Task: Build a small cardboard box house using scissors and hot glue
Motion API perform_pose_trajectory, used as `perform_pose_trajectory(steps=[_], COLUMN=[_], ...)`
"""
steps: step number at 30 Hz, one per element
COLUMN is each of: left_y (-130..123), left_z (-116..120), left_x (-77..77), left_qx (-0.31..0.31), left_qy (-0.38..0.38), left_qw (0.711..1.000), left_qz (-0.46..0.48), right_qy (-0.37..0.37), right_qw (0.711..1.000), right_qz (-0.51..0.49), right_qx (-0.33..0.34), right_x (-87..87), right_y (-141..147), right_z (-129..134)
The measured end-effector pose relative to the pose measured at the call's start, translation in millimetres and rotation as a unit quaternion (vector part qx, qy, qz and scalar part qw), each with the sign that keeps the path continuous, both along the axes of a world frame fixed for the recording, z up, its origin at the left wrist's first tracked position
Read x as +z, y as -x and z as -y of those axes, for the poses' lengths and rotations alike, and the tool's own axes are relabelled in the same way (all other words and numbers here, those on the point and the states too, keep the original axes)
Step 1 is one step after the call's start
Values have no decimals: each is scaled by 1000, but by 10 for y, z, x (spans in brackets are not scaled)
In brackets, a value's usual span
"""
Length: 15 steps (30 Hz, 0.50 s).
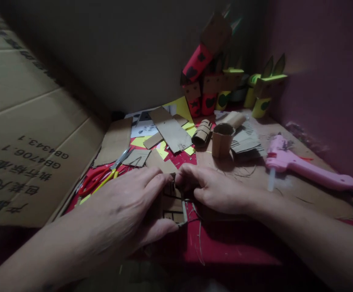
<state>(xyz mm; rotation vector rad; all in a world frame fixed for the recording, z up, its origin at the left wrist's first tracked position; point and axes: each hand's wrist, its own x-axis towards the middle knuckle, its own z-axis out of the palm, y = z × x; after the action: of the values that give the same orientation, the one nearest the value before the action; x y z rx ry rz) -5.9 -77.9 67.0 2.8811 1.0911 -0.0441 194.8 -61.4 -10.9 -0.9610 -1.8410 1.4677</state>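
Between my hands is a cardboard piece (173, 205) with printed black lines, near the front edge of the red table. My left hand (140, 198) is closed around its left side, thumb along the near edge. With curled fingers, my right hand (209, 188) pinches its far right corner; the fingertips are partly hidden. Loose strings (199, 239) hang just right of the piece. Left of my left hand lie red-handled scissors (95, 180), blades pointing away. Beyond my right hand stand an upright cardboard tube (222, 142) and a tube lying on its side (202, 134).
A pink glue gun (307, 166) rests at right on a cardboard sheet (240, 202). A large cardboard box (36, 134) rises on the left. Cardboard strips (170, 129) and yellow paper scraps cover the middle. Red and yellow cardboard figures (208, 95) stand against the back wall.
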Motion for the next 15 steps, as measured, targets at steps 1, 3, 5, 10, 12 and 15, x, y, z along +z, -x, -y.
perform_pose_trajectory(steps=[1,3,5,10,12,15], left_y=[5,12,9,-32,-38,-32], left_z=[0,-6,-21,-48,-41,-12], left_x=[-11,-32,-49,-65,-68,-72], left_qx=[-3,-4,-8,-23,-20,2], left_qy=[8,18,21,33,42,56], left_qw=[1000,999,999,999,999,998], left_qz=[-21,-40,-37,-28,-20,-8], right_qy=[5,18,19,-59,-84,-113], right_qw=[1000,999,998,997,991,983], right_qz=[-12,-40,-52,36,71,80], right_qx=[-6,-13,-15,39,72,117], right_x=[-15,-38,-44,12,41,69], right_y=[8,21,16,-71,-111,-149], right_z=[-12,-25,-21,11,7,-9])
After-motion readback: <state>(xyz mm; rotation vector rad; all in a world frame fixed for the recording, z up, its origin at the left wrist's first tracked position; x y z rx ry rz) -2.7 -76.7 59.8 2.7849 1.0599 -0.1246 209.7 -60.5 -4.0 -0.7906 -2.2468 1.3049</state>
